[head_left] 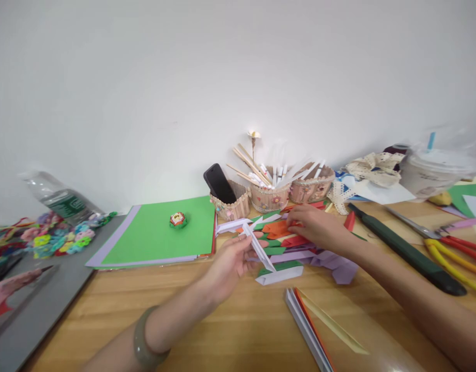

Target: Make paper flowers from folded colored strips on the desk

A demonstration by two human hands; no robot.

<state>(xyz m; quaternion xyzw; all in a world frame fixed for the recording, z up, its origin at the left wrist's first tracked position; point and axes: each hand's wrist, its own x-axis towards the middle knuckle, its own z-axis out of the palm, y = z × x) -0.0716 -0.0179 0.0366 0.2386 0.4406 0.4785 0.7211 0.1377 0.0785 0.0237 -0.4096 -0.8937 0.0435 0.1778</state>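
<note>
My left hand (232,263) is closed on a folded white paper strip (259,247), held upright at a slant above the table. Further right, my right hand (307,222) reaches into a pile of folded paper pieces (274,229) in orange, red, green and lilac. Its fingers are bent down over the pile, and what they hold, if anything, is hidden. A white and green folded piece (280,274) lies at the near side of the pile. Nearer to me are folded strips (309,328) in white and orange, with a pale yellow strip (334,321) beside them.
Green paper sheets (144,232) bear a small paper flower (178,220). Behind stand decorated baskets (271,199) with sticks and pens, and a phone (219,183). On the right lie a dark green long tool (408,253) and scissors (435,240), near a lidded drink cup (435,168).
</note>
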